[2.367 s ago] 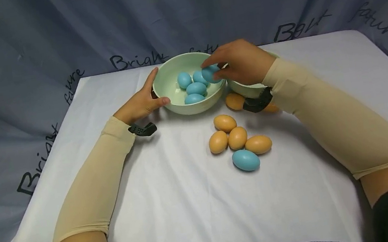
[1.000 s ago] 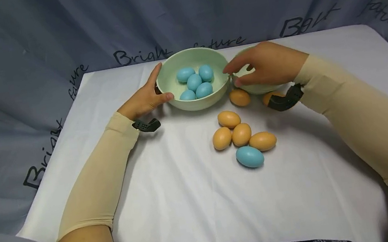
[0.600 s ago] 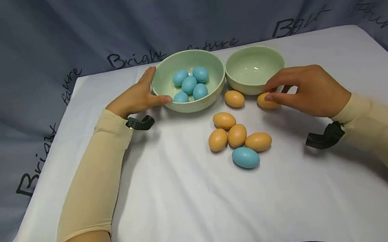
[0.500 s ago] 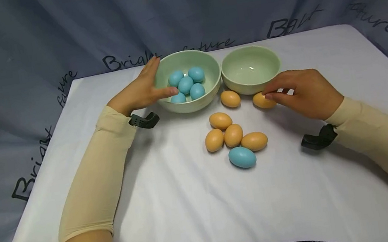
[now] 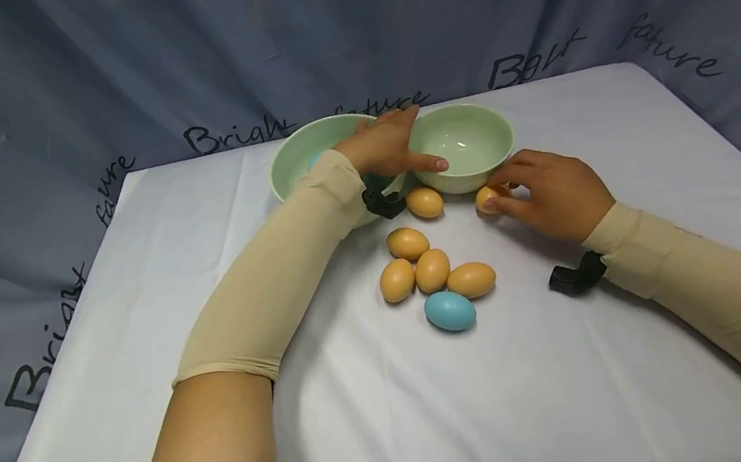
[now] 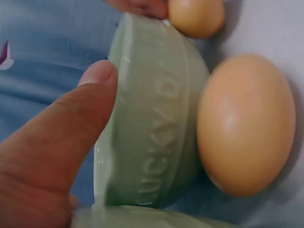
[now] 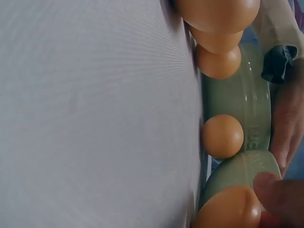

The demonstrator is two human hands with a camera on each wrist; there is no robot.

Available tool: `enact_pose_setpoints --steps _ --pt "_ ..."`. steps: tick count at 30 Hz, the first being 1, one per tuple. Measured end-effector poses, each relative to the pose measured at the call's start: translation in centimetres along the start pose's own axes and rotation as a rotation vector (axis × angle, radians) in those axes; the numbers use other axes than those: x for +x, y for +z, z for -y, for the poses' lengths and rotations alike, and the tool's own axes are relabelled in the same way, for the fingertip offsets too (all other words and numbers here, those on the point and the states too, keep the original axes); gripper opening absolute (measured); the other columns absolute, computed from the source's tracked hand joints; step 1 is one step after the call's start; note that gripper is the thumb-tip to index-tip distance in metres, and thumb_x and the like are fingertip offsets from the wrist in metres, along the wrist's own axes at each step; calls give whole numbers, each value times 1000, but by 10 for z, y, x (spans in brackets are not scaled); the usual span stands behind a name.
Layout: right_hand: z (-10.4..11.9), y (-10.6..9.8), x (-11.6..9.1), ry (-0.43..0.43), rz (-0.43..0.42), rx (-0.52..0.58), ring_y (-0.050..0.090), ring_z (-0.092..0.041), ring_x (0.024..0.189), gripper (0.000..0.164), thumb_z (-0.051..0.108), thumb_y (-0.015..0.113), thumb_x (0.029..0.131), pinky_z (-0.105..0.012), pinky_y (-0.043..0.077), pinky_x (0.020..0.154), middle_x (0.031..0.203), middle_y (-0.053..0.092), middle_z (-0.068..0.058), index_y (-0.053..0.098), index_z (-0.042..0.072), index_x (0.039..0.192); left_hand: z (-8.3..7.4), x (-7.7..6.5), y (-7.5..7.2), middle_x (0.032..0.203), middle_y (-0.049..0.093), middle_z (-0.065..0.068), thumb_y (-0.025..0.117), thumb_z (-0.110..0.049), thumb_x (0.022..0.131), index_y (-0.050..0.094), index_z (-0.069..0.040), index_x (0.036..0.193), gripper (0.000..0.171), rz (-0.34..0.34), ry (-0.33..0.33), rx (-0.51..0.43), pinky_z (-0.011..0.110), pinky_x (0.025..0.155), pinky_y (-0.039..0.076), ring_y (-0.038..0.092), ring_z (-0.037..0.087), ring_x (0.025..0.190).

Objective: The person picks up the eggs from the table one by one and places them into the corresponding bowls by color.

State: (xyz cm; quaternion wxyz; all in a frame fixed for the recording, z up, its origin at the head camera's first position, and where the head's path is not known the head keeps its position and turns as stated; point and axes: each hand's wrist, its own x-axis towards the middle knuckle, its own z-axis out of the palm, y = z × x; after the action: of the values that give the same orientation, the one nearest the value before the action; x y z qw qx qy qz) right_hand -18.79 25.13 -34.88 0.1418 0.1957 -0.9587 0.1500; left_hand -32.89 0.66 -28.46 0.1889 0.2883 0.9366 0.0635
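My right hand (image 5: 552,192) pinches an orange-yellow egg (image 5: 485,200) between thumb and fingers, beside the front of the smaller pale green bowl (image 5: 477,173). In the right wrist view that egg (image 7: 228,211) is close up, the thumb against it. My left hand (image 5: 389,144) reaches over the larger green bowl (image 5: 291,161), fingers extended, with its thumb at the smaller bowl's left rim. In the left wrist view the thumb (image 6: 80,114) lies beside that bowl's rim, above raised letters. Blue eggs (image 5: 314,159) in the larger bowl are mostly hidden by the left arm.
Several orange-yellow eggs (image 5: 432,270) lie grouped on the white cloth (image 5: 367,399), with one blue egg (image 5: 450,311) in front. Another yellow egg (image 5: 425,203) rests near where the bowls meet. A grey curtain (image 5: 284,36) hangs behind the table.
The right hand let a blue egg go into the larger bowl, then moved right and took hold of a yellow egg. The left hand left the larger bowl's left side and crossed to the smaller bowl.
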Motion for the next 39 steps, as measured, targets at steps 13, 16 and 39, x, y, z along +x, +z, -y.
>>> enact_pose_setpoints --steps 13,16,39 --pt "1 -3 10 4 61 173 65 -18 95 24 27 89 87 -34 53 80 102 69 0 71 17 99 18 -15 1 179 9 8 75 -71 86 1 -15 172 126 -63 51 -67 41 135 15 7 23 167" --pt "-6 -12 16 48 136 273 65 -14 100 26 29 90 87 -25 53 84 106 70 3 72 19 104 18 -16 -5 179 9 6 76 -71 85 -1 -15 171 128 -93 57 -75 38 135 15 9 21 167" --pt "-33 -30 9 156 515 314 71 -21 117 56 41 90 84 -28 54 90 126 75 3 71 28 135 14 0 5 175 27 4 69 -78 86 33 -14 166 109 -54 78 21 46 135 14 9 25 166"
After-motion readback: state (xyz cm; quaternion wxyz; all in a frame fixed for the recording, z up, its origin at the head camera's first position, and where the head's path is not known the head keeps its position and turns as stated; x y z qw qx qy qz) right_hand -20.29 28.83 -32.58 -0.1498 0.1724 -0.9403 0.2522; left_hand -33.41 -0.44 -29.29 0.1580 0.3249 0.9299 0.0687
